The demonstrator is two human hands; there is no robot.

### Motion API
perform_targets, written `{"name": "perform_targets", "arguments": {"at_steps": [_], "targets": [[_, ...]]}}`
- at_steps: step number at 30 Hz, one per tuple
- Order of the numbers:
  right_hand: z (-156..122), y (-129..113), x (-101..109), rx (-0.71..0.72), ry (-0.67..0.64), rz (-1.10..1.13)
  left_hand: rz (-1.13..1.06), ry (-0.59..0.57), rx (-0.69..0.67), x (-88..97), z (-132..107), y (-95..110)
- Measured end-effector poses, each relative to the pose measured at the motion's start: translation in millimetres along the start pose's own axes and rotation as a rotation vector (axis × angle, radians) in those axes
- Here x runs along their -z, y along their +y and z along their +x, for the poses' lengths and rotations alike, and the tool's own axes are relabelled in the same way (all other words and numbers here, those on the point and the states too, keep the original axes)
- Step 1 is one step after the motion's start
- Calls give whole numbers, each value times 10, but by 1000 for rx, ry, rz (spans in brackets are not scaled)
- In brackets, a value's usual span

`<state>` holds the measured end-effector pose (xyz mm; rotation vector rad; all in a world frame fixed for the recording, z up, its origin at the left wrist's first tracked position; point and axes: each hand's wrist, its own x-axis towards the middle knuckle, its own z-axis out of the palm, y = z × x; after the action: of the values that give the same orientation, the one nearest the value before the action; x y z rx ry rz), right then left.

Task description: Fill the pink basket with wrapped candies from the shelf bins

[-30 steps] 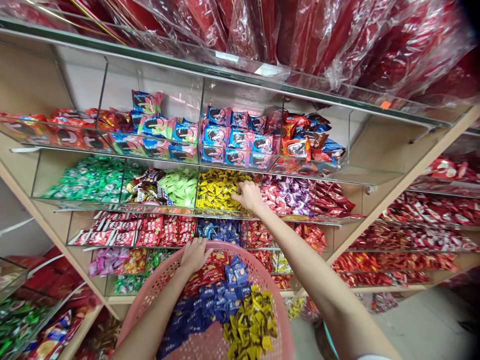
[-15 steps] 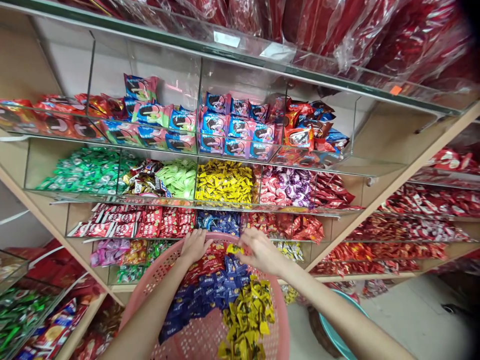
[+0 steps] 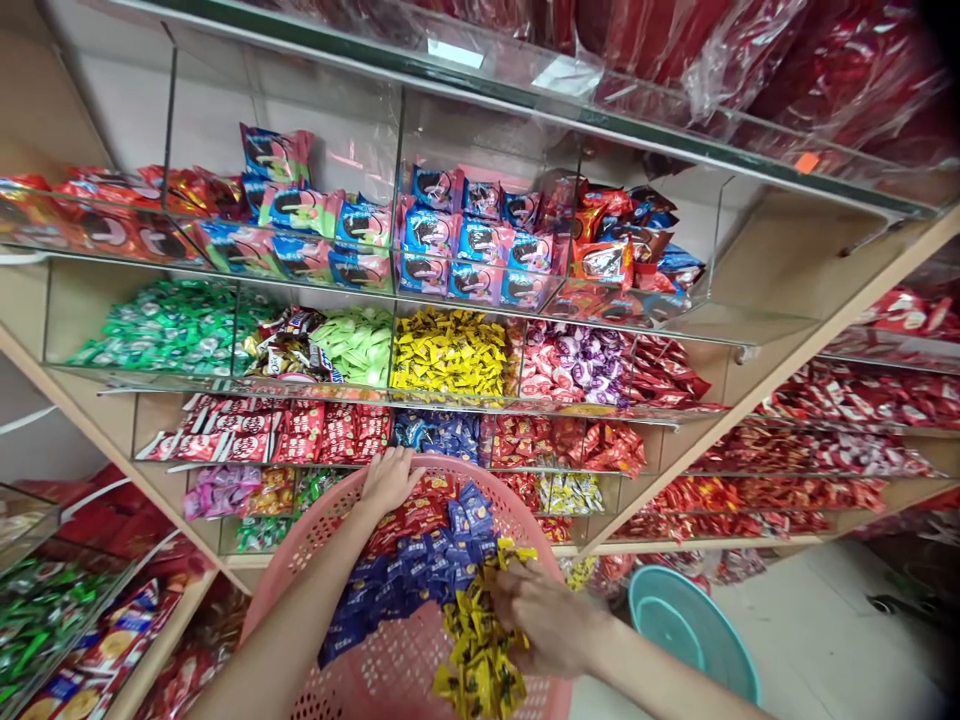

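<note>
A pink plastic basket (image 3: 300, 580) sits below me, filled with red, blue and yellow wrapped candies. My left hand (image 3: 390, 480) grips the basket's far rim, fingers curled over it. My right hand (image 3: 544, 625) is low over the pile of yellow candies (image 3: 480, 655) in the basket, fingers curled with yellow wrappers among them. In front stands a shelf of clear bins; the bin of yellow candies (image 3: 448, 355) is in the middle row.
Bins hold green candies (image 3: 165, 330), cookie packs (image 3: 457, 250), pink and purple sweets (image 3: 577, 365), blue candies (image 3: 439, 435) and red packs. A teal basin (image 3: 694, 630) lies on the floor at right. Red wrapped bags hang above.
My right hand left the yellow candy bin, came down to the basket and now rests on the yellow pile there. The left hand stayed on the rim.
</note>
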<state>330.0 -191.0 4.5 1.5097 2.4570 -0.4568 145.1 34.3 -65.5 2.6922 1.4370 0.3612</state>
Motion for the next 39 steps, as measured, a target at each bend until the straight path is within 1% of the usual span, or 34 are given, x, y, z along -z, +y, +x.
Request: {"name": "perform_targets", "arguments": {"at_steps": [4, 6, 7, 10, 14, 16, 18, 21, 24, 27, 32, 35, 39], "targets": [[-24, 6, 33, -55, -99, -36, -18, 1, 3, -14, -1, -3], [5, 31, 90, -46, -100, 1, -28, -4, 12, -25, -1, -9], [32, 50, 142, -30, -74, 28, -31, -5, 14, -29, -1, -12], [169, 129, 413, 16, 90, 52, -36, 4, 5, -32, -5, -17], [464, 293, 991, 14, 371, -33, -31, 31, -8, -12, -17, -13], [644, 396, 1291, -40, 518, -71, -30, 33, -8, -3, -21, -12], [830, 506, 1542, -135, 637, -111, -36, 26, -4, -2, -21, -15], [1088, 673, 1780, -290, 756, -162, -42, 16, 8, -13, -14, -23], [1286, 811, 1868, -420, 812, -199, -43, 18, 10, -30, -10, -30], [1407, 897, 1874, -482, 806, -246, -42, 24, 15, -40, -11, -32], [1465, 926, 1846, -460, 809, -329, -47, 24, 10, -42, -13, -35], [1452, 904, 1834, -425, 827, -394, -41, 35, 1, -45, -12, -38], [1422, 875, 1832, -405, 809, -428, -37, 44, -5, -48, -16, -36]]}}
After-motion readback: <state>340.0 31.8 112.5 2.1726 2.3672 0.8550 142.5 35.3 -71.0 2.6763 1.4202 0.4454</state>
